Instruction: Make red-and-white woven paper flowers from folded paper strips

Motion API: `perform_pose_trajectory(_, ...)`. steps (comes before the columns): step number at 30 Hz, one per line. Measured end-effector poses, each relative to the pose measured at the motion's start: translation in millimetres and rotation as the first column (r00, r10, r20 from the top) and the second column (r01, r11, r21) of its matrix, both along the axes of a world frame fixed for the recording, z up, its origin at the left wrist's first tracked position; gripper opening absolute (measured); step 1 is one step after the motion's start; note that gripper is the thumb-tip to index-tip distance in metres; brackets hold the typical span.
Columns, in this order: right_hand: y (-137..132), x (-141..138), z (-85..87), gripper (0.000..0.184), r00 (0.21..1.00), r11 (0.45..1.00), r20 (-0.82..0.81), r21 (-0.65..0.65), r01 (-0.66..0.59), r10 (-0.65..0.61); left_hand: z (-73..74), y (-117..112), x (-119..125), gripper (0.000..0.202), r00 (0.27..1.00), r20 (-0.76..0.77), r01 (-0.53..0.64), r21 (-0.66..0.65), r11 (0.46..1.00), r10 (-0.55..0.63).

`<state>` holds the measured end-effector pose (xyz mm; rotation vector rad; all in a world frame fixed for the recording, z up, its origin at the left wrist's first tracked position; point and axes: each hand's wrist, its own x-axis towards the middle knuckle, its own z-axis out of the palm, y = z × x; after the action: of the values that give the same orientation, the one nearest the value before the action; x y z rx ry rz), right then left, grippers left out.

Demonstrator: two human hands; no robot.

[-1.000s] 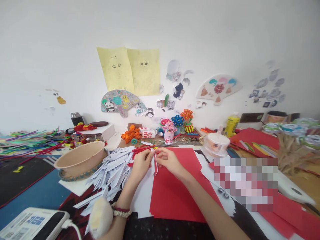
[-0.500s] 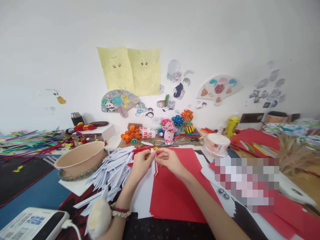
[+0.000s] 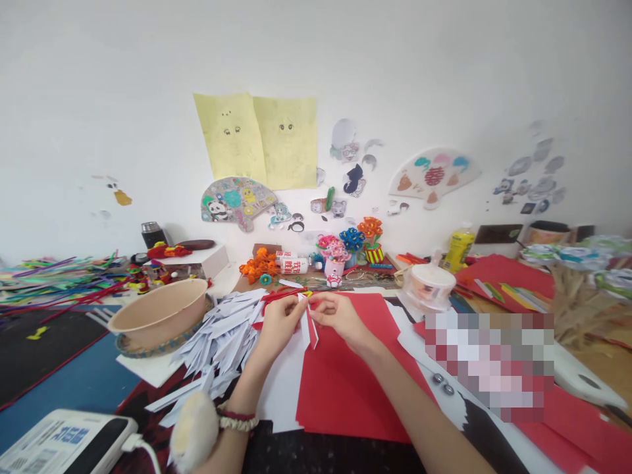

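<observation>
Between both hands is a small folded strip of red and white paper [image 3: 313, 334], its lower end hanging down. My left hand [image 3: 284, 322] pinches it near the top from the left. From the right, the fingertips of my right hand [image 3: 336, 318] are closed on its upper part. Below the hands lies a stack of red paper [image 3: 355, 395], partly over white paper [image 3: 281, 395]. Just left of my left hand is a heap of folded white paper strips [image 3: 222, 336]. Some red pieces and a yellow-handled tool [image 3: 307, 293] lie behind the fingertips, partly hidden.
A beige bowl [image 3: 158, 313] stands left of the heap. Nearer on the left is a white device [image 3: 64, 441] with a cable. Pipe-cleaner flowers [image 3: 333, 250] stand at the back. A lidded white container [image 3: 428, 286] and a yellow bottle [image 3: 459, 247] are right.
The lower end of the paper strip has swung slightly right and shows more white along its side. Both hands stay almost in place, still pinching it.
</observation>
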<state>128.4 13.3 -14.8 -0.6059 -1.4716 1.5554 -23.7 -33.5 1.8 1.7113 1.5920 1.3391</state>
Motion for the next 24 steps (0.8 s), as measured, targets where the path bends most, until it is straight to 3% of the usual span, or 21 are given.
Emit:
perform_pose_trajectory(15,-1.2,0.9,5.4,0.040,0.999,0.998,-0.025,-0.036,0.044,-0.045,7.6,-3.6,-0.3,0.042,0.986,0.126,-0.111,0.018,0.994,0.108)
perform_pose_trajectory(24,-2.7,-0.3,3.4,0.035,1.000,0.999,0.008,-0.049,-0.011,0.011,5.8,-2.3,1.6,0.039,0.964,0.265,-0.015,-0.012,1.000,0.018)
